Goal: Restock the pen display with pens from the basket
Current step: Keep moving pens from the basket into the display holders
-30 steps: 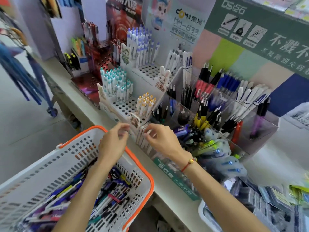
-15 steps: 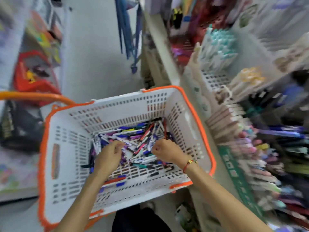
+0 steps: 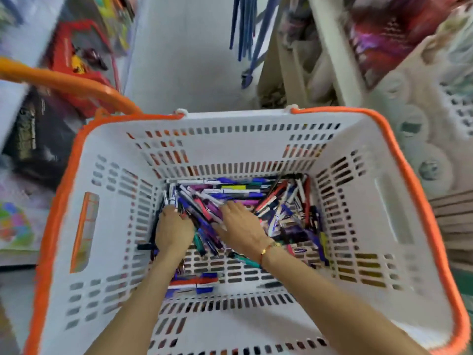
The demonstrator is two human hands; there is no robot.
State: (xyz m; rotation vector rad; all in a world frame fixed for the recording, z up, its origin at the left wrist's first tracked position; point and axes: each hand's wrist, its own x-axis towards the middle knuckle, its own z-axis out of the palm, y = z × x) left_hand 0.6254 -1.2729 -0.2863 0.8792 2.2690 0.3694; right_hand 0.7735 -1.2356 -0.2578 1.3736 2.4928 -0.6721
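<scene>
— Where are the pens?
— I see the pens heaped on the floor of the white basket with the orange rim.
— And the hands?
— Left hand is curled around a few pens at the heap's left edge. Right hand lies on the heap; I can't tell whether it grips anything.

Pens are heaped in the basket; the pen display is set at its right.

Both hands dig among pens in white basket.
</scene>
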